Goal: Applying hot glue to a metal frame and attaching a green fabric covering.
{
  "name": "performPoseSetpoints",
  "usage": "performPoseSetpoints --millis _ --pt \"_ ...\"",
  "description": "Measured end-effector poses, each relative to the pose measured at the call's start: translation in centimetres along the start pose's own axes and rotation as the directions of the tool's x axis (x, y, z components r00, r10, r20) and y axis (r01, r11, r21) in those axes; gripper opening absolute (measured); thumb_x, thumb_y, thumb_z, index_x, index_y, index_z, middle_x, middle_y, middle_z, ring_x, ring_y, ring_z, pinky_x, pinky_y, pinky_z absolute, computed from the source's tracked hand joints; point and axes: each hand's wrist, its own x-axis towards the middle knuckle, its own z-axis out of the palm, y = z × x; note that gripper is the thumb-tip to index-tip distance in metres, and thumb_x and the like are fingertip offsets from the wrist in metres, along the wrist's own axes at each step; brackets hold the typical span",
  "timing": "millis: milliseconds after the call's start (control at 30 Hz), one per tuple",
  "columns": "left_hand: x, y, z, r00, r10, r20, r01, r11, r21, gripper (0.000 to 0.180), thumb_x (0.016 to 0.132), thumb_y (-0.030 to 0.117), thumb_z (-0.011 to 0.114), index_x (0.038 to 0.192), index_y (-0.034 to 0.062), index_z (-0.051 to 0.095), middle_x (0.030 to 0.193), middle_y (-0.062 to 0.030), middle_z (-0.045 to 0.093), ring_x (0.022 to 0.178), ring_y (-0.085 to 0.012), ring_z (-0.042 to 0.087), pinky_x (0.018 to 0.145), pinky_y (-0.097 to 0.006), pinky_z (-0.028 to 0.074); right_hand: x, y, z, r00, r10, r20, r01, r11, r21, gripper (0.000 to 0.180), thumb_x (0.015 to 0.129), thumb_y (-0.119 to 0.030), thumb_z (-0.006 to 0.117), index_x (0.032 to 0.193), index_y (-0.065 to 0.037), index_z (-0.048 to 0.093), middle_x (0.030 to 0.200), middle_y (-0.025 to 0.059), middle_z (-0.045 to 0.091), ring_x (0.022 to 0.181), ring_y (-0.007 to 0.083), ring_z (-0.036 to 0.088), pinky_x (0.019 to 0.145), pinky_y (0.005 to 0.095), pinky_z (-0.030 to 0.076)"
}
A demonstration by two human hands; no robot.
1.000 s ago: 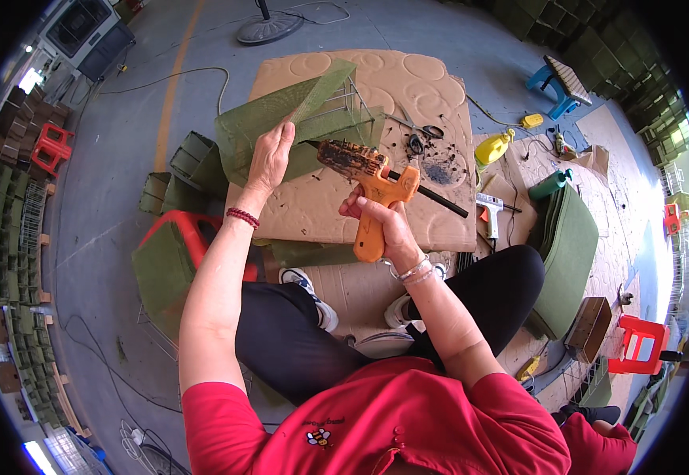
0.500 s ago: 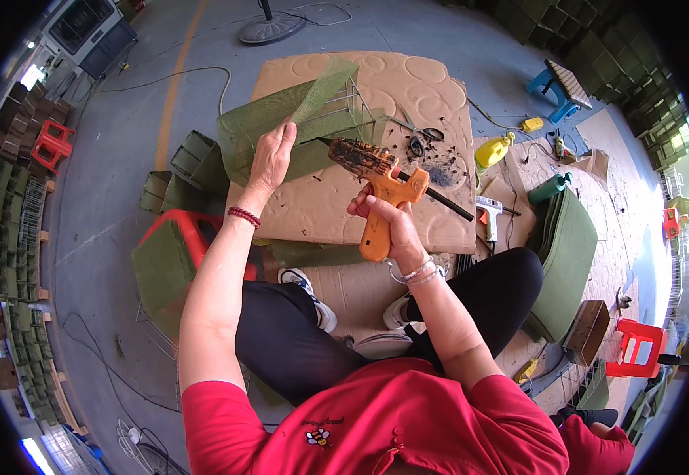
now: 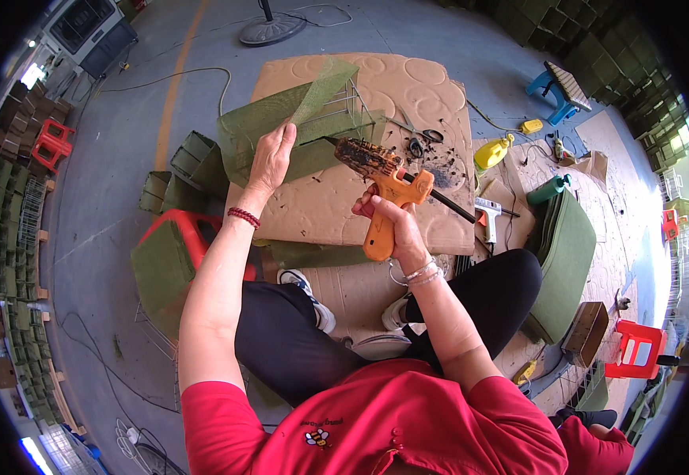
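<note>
Glue gun (image 3: 394,188) near edge of mesh (image 3: 263,113)

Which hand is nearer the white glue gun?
Right. Right hand, gripping the orange glue gun, is left of the white glue gun; left hand, at the green mesh, is farther left.

Bright daylight-like light, glare bleaching the floor (image 3: 650,261) at right, edges bending into black

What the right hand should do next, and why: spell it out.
Probably ease the nozzle of the orange glue gun gently along the green mesh: the right hand grips the gun, whose nozzle points toward the mesh, contact unclear, and the left hand touches that mesh.
</note>
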Motion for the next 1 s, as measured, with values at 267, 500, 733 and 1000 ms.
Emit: performPoseSetpoints --millis 267,500,733,1000 --pt "0.0 -0.2 -0.1 1.000 -0.007 0.003 0.007 1.000 0.010 0.063 0.101 0.051 0.035 0.125 -0.0030 0.056 0.102 -0.0249 0.065 0.094 -0.0368 0.061 0.084 -0.038 0.045 -0.1 -0.4 -0.6 1.000 -0.023 -0.002 0.023 1.000 -0.012 0.024 0.084 -0.005 0.062 0.105 0.003 0.054 0.089 0.0105 0.061 0.084 0.0265 0.065 0.082 0.0411 0.054" --pt "-0.1 0.0 0.1 1.000 0.003 -0.018 -0.003 1.000 0.002 0.063 0.100 0.052 0.036 0.126 -0.0020 0.056 0.101 -0.0244 0.065 0.092 -0.0362 0.061 0.084 -0.037 0.045 -0.3 -0.6 -0.6 1.000 -0.022 -0.006 0.022 1.000 -0.015 0.023 0.084 -0.005 0.062 0.105 0.003 0.055 0.089 0.0101 0.061 0.083 0.0261 0.064 0.082 0.0415 0.054" --pt "0.0 -0.1 -0.2 1.000 -0.020 0.012 0.020 1.000 0.003 0.063 0.100 0.053 0.035 0.127 -0.0014 0.056 0.102 -0.0239 0.066 0.093 -0.0364 0.061 0.084 -0.036 0.045 -0.1 -0.7 -1.1 0.999 -0.045 -0.027 0.044 0.999 -0.031 0.024 0.084 -0.006 0.063 0.105 0.003 0.054 0.090 0.0108 0.062 0.084 0.0265 0.064 0.083 0.0411 0.053" --pt "-0.1 0.0 -0.1 1.000 -0.026 0.011 0.026 1.000 0.007 0.062 0.101 0.051 0.035 0.130 0.0001 0.054 0.108 -0.0248 0.065 0.098 -0.0363 0.061 0.086 -0.037 0.045 -0.1 -0.6 -1.5 0.998 -0.046 -0.033 0.045 0.998 -0.032 0.024 0.085 -0.007 0.062 0.106 0.001 0.054 0.090 0.0104 0.063 0.084 0.0258 0.065 0.085 0.0405 0.052"
